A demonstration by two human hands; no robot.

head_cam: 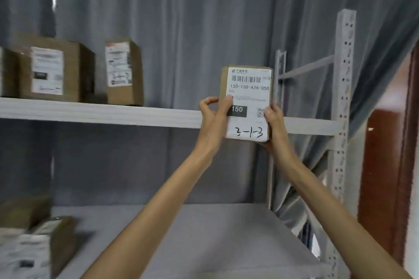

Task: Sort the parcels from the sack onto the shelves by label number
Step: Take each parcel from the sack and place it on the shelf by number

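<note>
A small brown cardboard parcel (248, 88) is held upright in front of the upper shelf (113, 112), near its right end. Its white label reads 150-150-A26-050, with 3-1-3 handwritten at the bottom. My left hand (214, 118) pinches the parcel's left edge, thumb on the label. My right hand (275, 124) grips its right edge and lower corner. The parcel's base sits below the shelf's front edge; whether it touches the shelf I cannot tell.
Two labelled brown boxes (52, 70) (123, 72) stand on the upper shelf at the left. More parcels (34, 238) lie at the left of the lower shelf (192, 233). A white perforated rack post (343, 97) rises at the right; grey curtain hangs behind.
</note>
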